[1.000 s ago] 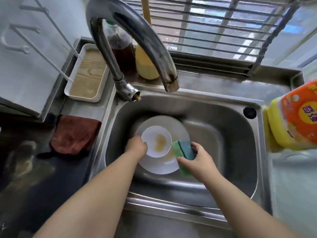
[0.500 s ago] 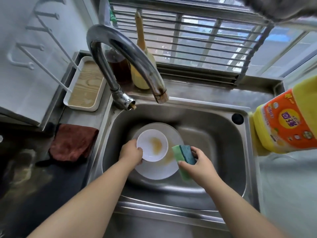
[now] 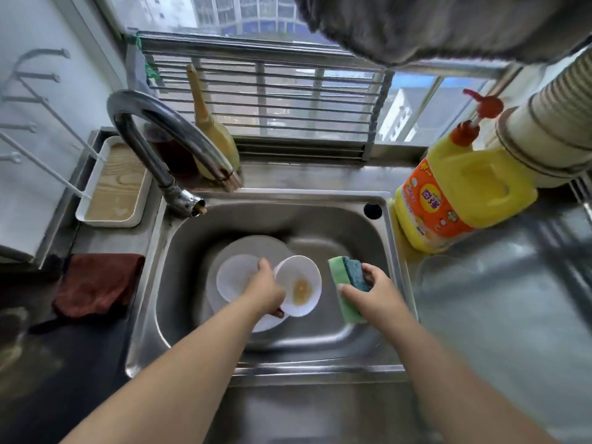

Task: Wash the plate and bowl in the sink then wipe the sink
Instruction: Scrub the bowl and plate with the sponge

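- Since the earlier frame I see the bowl (image 3: 298, 286) come off the plate (image 3: 238, 277): it sat in the plate's middle, and now it is lifted and tipped over the plate's right edge, its soiled inside facing up toward me.
- My left hand (image 3: 264, 291) pinches the bowl at its near-left rim, fingers closed on the edge; the plate lies flat on the sink (image 3: 352, 225) floor, left of centre, with a paler ring where the bowl stood.
- My right hand (image 3: 373, 291) has drifted right and is clamped around the sponge (image 3: 347, 283), green foam with a blue scouring face, held just beside the bowl but not touching it.
- The brown residue sits in the bowl's bottom, unwashed.
- I judge the step in hand as the start of washing the bowl; the plate and the sink wipe are yet to come.
- The faucet (image 3: 166, 142) shows no water running, and the yellow detergent jug (image 3: 448, 200) stands on the counter at right, untouched.
- Next I would bring the sponge into the bowl's hollow and scrub the stain while the left hand keeps the rim steady.
- The thin pinch on a wet rim may slip, I reckon, so a firmer hold helps.
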{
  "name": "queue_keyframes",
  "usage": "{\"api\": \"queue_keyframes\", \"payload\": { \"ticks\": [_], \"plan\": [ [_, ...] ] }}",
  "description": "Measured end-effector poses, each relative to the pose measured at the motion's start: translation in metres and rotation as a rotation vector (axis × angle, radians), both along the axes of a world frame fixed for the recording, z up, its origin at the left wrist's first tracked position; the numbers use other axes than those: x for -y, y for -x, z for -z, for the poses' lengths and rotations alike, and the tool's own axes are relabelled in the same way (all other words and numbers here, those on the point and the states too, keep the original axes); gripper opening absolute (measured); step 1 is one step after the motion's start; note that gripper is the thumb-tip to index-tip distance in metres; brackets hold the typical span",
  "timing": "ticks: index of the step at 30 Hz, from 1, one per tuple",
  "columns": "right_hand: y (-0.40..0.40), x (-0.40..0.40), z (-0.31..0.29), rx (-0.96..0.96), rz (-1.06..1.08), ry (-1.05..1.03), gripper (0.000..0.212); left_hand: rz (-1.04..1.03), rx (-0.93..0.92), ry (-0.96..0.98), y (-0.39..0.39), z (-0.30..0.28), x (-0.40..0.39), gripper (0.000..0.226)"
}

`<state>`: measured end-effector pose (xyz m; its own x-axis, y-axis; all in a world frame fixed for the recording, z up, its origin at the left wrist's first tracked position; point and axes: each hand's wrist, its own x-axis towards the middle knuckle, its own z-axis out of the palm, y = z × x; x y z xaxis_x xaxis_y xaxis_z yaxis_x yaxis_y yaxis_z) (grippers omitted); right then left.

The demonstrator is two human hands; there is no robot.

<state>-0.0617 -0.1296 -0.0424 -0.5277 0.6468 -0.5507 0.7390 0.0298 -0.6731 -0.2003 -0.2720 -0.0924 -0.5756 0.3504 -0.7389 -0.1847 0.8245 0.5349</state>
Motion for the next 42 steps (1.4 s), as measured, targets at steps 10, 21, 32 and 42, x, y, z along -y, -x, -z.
{"api": "queue_keyframes", "payload": {
  "ticks": [10,21,32,42],
  "plan": [
    [-0.037,-0.006,-0.011,-0.026,0.07,-0.055,0.067,0.802,-0.645,0.195,-0.05,-0.007,-0.016,0.089],
    [-0.036,-0.004,-0.016,-0.066,0.036,-0.069,0.069,0.653,-0.646,0.126,-0.042,-0.025,-0.01,0.07],
    [-0.002,0.024,-0.02,-0.035,-0.4,-0.301,0.047,-0.245,0.198,-0.465,-0.021,-0.026,0.008,0.043],
    [0.025,0.021,-0.003,0.045,-1.181,-0.941,0.041,-0.069,0.063,-0.473,-0.009,-0.045,0.013,0.037]
  ]
}}
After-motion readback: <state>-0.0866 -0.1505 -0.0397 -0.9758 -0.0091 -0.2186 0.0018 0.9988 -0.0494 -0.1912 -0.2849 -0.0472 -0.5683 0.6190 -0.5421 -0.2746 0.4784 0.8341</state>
